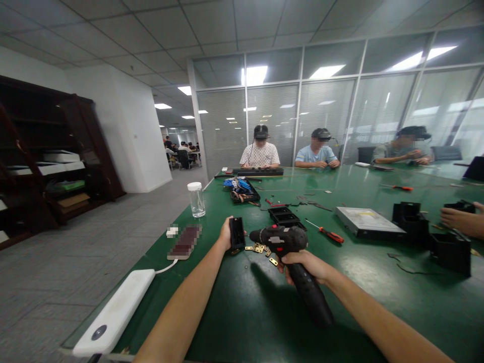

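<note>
My left hand [226, 234] is closed around the side of a small black plastic housing [237, 234], which stands on end with its hollow side showing. Wrapped round the grip of a black cordless drill [282, 238] is my right hand [302, 264]. The drill's chuck points left at the housing, with a narrow gap between them; whether a bit joins them I cannot make out. Several small brass-coloured plates [259, 248] lie on the green table [242, 307] below the chuck.
Beyond the drill are black trays [286, 218], a screwdriver [329, 234] and a silver drive [368, 222]. Black housings [449, 252] and another person's hand [463, 222] are at right. A lidded jar [196, 200], phone [185, 242] and white power strip [117, 310] line the left edge.
</note>
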Demonstrator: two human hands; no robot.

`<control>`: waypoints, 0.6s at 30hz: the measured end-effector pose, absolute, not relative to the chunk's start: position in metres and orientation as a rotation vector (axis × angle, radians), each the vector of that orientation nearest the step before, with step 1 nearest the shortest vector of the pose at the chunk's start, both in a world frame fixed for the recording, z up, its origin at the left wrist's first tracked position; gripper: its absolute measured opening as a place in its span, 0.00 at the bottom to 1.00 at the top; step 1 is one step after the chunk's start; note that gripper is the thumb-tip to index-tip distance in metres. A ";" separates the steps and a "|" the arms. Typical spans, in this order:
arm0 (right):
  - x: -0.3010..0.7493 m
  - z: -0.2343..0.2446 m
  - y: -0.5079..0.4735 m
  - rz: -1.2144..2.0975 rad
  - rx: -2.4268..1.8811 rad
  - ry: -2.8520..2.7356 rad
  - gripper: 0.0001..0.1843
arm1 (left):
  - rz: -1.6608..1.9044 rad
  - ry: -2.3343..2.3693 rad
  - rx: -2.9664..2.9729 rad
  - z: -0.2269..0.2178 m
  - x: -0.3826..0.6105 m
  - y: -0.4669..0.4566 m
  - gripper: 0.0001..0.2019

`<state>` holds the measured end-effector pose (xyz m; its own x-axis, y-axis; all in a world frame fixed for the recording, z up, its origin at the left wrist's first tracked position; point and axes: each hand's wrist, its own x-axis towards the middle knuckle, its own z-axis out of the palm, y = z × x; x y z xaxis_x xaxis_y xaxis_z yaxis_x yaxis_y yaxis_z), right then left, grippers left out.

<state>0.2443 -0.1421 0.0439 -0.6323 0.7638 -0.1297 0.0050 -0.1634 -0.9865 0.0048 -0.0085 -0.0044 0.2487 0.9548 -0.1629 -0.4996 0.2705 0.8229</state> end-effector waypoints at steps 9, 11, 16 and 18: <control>0.245 0.045 -0.141 1.874 -0.890 -1.555 0.11 | 1.121 0.789 0.736 0.000 0.007 -0.011 0.21; 0.244 0.049 -0.144 1.881 -0.882 -1.554 0.11 | 1.122 0.784 0.738 0.000 0.007 -0.011 0.21; 0.243 0.053 -0.146 1.877 -0.879 -1.552 0.10 | 1.118 0.779 0.737 0.000 0.007 -0.011 0.20; 0.243 0.050 -0.144 1.881 -0.897 -1.556 0.09 | 1.117 0.778 0.735 0.000 0.007 -0.011 0.20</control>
<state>0.2434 -0.1438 0.0502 -0.6364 0.7556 -0.1554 0.0113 -0.1923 -0.9813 0.0070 -0.0109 -0.0003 0.2440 0.9552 -0.1675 -0.4889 0.2704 0.8294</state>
